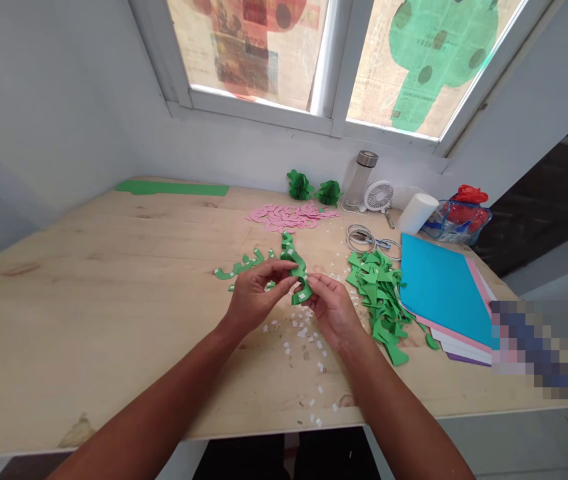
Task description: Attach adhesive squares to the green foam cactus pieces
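Note:
Between my two hands is a wavy green paper cutout, several layers thick, with small white squares on it. My left hand pinches its middle from the left with thumb and fingers. At its lower end, my right hand grips the edge from the right. Beside my left hand lie more curved green cutouts with white squares, partly hidden behind the fingers. Small white paper bits are scattered on the wooden table beneath and in front of my hands.
Green scraps lie right of my right hand, beside stacked coloured sheets. Behind are pink cutouts, scissors, green paper ornaments, a bottle, a small fan and a white roll. A green strip lies back left.

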A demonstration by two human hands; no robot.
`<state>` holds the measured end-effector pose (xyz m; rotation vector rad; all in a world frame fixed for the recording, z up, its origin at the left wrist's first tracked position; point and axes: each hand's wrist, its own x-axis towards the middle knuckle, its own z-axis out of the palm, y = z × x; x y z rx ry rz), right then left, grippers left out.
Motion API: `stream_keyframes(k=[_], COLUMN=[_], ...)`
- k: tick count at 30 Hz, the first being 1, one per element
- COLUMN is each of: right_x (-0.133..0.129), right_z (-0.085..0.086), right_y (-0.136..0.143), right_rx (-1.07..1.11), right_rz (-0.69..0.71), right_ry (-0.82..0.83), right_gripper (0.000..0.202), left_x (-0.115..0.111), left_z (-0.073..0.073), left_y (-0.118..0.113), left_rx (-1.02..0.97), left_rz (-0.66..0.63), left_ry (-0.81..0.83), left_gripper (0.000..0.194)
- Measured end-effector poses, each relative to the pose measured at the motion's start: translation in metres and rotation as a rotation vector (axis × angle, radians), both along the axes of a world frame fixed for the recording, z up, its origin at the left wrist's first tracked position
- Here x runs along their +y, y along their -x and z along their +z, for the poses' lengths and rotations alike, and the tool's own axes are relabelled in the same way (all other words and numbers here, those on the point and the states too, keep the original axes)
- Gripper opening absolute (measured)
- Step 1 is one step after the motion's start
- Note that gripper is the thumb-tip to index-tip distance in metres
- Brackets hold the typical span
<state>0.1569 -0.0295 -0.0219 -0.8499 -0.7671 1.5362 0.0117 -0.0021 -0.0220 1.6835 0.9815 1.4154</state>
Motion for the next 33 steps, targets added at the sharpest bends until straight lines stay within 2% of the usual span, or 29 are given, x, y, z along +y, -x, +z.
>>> stream_keyframes(k=[5, 11, 16, 22, 25, 33], right_x=[-0.001, 0.001, 0.003, 0.001, 0.0, -0.004], right_z=[0.002, 0.0, -0.007, -0.01, -0.01, -0.007], right_y=[0.003, 0.005, 0.004, 0.002, 0.001, 0.004], right_rx=[-0.211, -0.307, -0.418, -0.684, -0.785, -0.904], right_rz=[-0.073, -0.104, -0.166, -0.246, -0.286, -0.264], right_ry=[-0.06, -0.116, -0.176, -0.274, -0.322, -0.36], right_gripper=[0.019, 0.02, 0.019, 0.018, 0.019, 0.021], left_x=[-0.002, -0.005, -0.005, -0.004, -0.004, -0.001], left_z=[0.002, 0.005, 0.002, 0.0, 0.001, -0.002], left_y=[-0.001, -0.003, -0.005, -0.011, -0.013, -0.013], left_rx=[0.096, 0.166, 0.05, -0.22, -0.28, -0.328], left_rz=[0.048, 0.07, 0.008, -0.014, -0.065, -0.148], left_ry=[-0.105, -0.146, -0.009, 0.253, 0.353, 0.407], left_gripper=[0.016, 0.014, 0.02, 0.026, 0.032, 0.026])
